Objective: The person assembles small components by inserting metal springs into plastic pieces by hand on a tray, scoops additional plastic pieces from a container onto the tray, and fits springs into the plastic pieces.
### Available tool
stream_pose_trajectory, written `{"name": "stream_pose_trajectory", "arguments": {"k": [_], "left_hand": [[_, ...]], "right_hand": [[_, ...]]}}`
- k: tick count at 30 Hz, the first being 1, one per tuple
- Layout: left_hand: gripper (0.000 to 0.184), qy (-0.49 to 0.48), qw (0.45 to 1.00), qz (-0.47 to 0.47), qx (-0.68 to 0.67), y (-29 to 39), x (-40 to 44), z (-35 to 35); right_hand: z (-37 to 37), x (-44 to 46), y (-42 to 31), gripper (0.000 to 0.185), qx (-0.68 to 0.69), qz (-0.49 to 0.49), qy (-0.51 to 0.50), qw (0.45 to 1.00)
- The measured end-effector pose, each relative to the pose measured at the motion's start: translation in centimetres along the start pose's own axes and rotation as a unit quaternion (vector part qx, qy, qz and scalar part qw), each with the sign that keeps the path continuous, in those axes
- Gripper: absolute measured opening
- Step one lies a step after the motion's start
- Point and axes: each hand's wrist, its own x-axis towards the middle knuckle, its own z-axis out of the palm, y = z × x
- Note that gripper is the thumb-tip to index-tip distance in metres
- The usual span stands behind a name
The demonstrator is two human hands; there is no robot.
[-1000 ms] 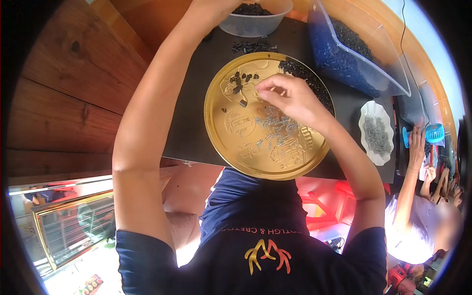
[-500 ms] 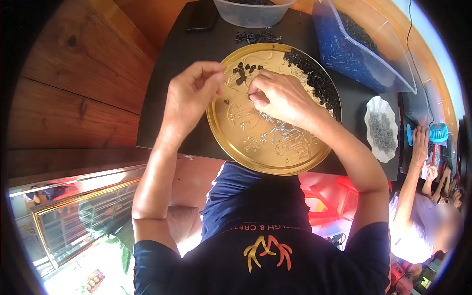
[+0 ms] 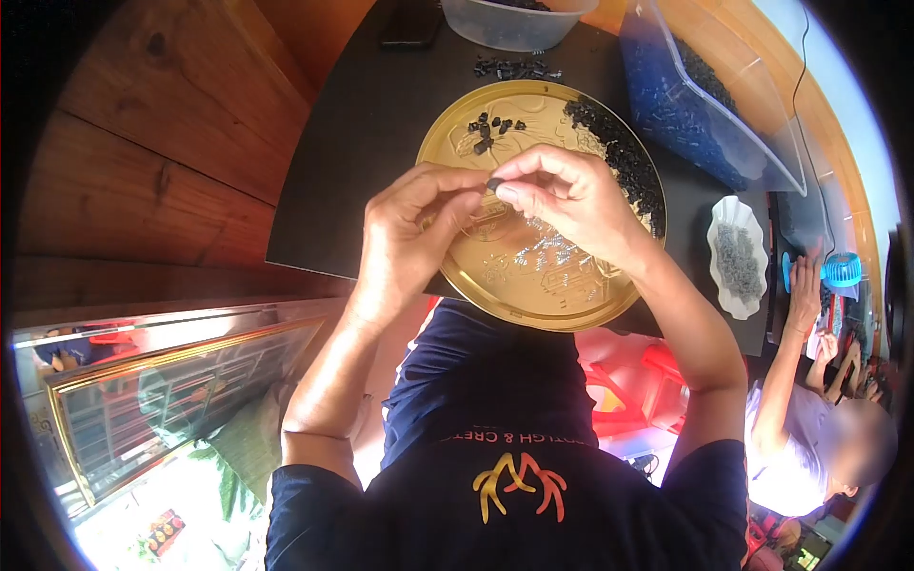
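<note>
Over a round gold tray (image 3: 514, 309), both hands meet fingertip to fingertip at a small black part (image 3: 494, 185). My right hand (image 3: 576, 198) pinches it between thumb and forefinger. From the other side my left hand (image 3: 411, 221) is closed, its forefinger tip against the part; whether it also holds something tiny is hidden. Small silver metal pieces (image 3: 547, 252), like little springs, lie scattered on the tray below the hands. A few loose black parts (image 3: 486, 138) sit near its far left, and a thick band of black parts (image 3: 624, 152) lines its right side.
A dark table (image 3: 328, 190) carries the tray. Behind are loose black pieces (image 3: 514, 69), a clear tub (image 3: 519, 33) and a dark flat object (image 3: 409, 27). To the right stand a large clear bin (image 3: 705, 124), a white dish (image 3: 726, 211) of small grey pieces, a blue fan (image 3: 840, 270) and another person (image 3: 790, 438).
My left hand has moved right and met my right hand at the black part; before, they were apart. The whole view has shifted slightly.
</note>
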Motion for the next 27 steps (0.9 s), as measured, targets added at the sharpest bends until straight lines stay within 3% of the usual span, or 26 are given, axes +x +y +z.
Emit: {"name": "stream_pose_trajectory", "arguments": {"k": [1,7,10,13,17,21,27], "left_hand": [[0.018,0.01,1.0,0.013,-0.026,-0.1,-0.2,0.4],[0.018,0.025,0.992,0.001,-0.121,0.7,-1.1,1.3],[0.018,0.014,0.991,-0.015,-0.132,0.9,-1.1,1.1],[0.019,0.0,0.98,-0.101,-0.173,1.3,-0.9,0.3],[0.014,-0.001,0.987,-0.064,-0.149,1.0,-0.6,-1.4],[0.008,0.075,0.973,-0.066,-0.21,-0.3,-0.8,-3.7],[0.01,0.11,0.966,-0.08,-0.22,-1.6,-1.7,-5.6]], "right_hand": [[0.0,-0.4,-0.6,0.014,0.017,0.027,-0.009,0.999],[0.2,-1.3,-0.5,0.012,0.07,-0.015,0.003,0.997],[0.7,-1.5,-0.5,0.012,-0.013,-0.07,0.036,0.997],[0.9,-1.0,-2.0,0.013,-0.239,-0.225,0.043,0.944],[1.2,-0.4,-2.7,0.01,-0.216,-0.216,0.029,0.952],[-0.3,0.0,-1.1,0.009,-0.335,-0.189,-0.077,0.92],[0.2,-0.5,0.3,0.009,-0.414,-0.19,-0.106,0.884]]}}
